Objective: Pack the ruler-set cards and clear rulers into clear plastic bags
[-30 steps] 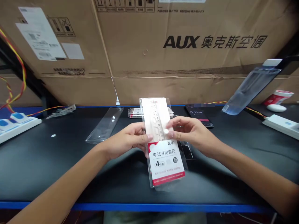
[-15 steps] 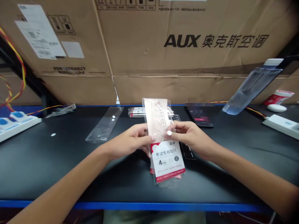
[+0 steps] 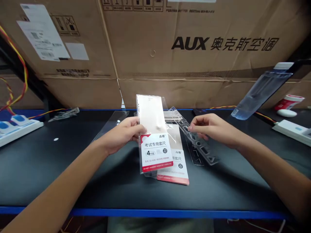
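My left hand [image 3: 125, 134] grips the left edge of a ruler-set packet [image 3: 156, 150], a clear sleeve around a white card with a red lower band. Thumb in front, fingers behind, it keeps the packet raised and tilted over the table. Partly covered by it, a second card packet [image 3: 173, 173] of the same print shows below and to the right. My right hand [image 3: 210, 129] pinches a clear plastic stencil ruler [image 3: 202, 147] with cut-out shapes, slanting down to the right. Under that ruler, another dark-looking clear strip [image 3: 194, 155] lies on the table.
A clear plastic sleeve [image 3: 110, 121] lies left of the packets. Small white dot [image 3: 56, 139] on the black table [image 3: 48, 174]. Power strips [image 3: 20, 127] flank both sides. A water bottle [image 3: 262, 92] leans at right; a phone [image 3: 199, 112] lies behind my right hand. A large carton [image 3: 155, 64] stands behind.
My left hand has shifted the packet left and up. My right hand has let go of it, moved right and taken hold of the stencil ruler. A second packet now shows beneath.
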The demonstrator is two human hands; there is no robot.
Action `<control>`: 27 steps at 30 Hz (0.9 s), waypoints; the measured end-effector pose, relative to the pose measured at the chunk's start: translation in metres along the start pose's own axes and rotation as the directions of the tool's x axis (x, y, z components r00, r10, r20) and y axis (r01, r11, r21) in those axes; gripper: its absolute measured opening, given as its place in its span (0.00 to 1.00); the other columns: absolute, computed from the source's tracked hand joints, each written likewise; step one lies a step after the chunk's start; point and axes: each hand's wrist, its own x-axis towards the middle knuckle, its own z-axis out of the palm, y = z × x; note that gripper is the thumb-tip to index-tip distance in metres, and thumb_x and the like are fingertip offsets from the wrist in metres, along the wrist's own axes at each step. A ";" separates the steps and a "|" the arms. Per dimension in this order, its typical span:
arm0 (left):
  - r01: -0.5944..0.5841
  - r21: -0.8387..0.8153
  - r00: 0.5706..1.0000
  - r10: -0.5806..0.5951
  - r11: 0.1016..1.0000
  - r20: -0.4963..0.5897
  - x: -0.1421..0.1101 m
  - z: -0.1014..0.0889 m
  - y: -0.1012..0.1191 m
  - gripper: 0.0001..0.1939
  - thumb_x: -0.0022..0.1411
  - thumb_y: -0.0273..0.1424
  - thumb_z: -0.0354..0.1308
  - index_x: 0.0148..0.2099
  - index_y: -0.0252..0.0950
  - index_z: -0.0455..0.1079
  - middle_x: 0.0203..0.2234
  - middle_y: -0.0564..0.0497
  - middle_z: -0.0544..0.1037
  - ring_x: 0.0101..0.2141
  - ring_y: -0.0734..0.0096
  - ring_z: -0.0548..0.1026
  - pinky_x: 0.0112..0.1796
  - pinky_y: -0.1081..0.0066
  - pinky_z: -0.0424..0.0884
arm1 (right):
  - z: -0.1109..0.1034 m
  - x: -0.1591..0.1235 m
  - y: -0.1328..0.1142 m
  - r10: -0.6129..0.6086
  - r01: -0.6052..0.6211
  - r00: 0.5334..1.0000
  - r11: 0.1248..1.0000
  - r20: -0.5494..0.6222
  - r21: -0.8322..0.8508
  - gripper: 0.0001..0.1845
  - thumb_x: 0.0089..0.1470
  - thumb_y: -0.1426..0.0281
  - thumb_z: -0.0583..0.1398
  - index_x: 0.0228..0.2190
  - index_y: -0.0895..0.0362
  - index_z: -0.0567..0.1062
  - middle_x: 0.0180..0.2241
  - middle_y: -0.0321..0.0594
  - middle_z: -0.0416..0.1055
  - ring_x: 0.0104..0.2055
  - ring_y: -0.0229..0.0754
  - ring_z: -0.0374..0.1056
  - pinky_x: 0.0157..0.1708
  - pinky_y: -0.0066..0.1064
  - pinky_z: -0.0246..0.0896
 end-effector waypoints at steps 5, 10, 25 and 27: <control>0.012 -0.001 1.000 -0.012 1.000 -0.012 -0.001 0.000 0.000 0.08 0.56 0.30 0.63 0.39 0.33 0.72 0.31 0.50 0.78 0.33 0.67 0.77 0.32 0.70 0.70 | -0.015 -0.001 0.002 0.167 -0.164 0.986 0.983 0.022 -0.083 0.13 0.50 0.62 0.67 0.21 0.57 0.74 0.20 0.41 0.72 0.23 0.42 0.71 0.25 0.32 0.69; 0.016 0.005 1.000 -0.016 1.000 -0.006 -0.001 0.000 0.002 0.07 0.56 0.29 0.63 0.38 0.33 0.72 0.31 0.50 0.78 0.32 0.68 0.76 0.31 0.71 0.70 | -0.010 0.005 0.015 0.237 -0.224 0.971 0.946 0.028 -0.236 0.16 0.49 0.67 0.66 0.14 0.57 0.72 0.19 0.45 0.74 0.21 0.45 0.73 0.20 0.34 0.70; 0.005 0.068 0.999 -0.007 0.998 0.041 -0.005 0.000 0.002 0.06 0.59 0.29 0.60 0.39 0.34 0.73 0.33 0.50 0.79 0.33 0.68 0.77 0.31 0.71 0.71 | -0.011 0.012 0.022 0.304 -0.282 0.952 0.924 0.047 -0.257 0.20 0.53 0.61 0.64 0.16 0.58 0.72 0.18 0.43 0.73 0.15 0.37 0.65 0.13 0.27 0.57; 0.002 0.072 0.999 -0.005 0.997 0.050 -0.005 0.000 0.002 0.05 0.59 0.28 0.60 0.39 0.34 0.73 0.33 0.50 0.79 0.34 0.69 0.78 0.32 0.72 0.72 | -0.012 0.013 0.025 0.291 -0.267 0.956 0.914 0.035 -0.305 0.21 0.55 0.59 0.63 0.16 0.58 0.71 0.18 0.43 0.72 0.15 0.37 0.65 0.13 0.27 0.57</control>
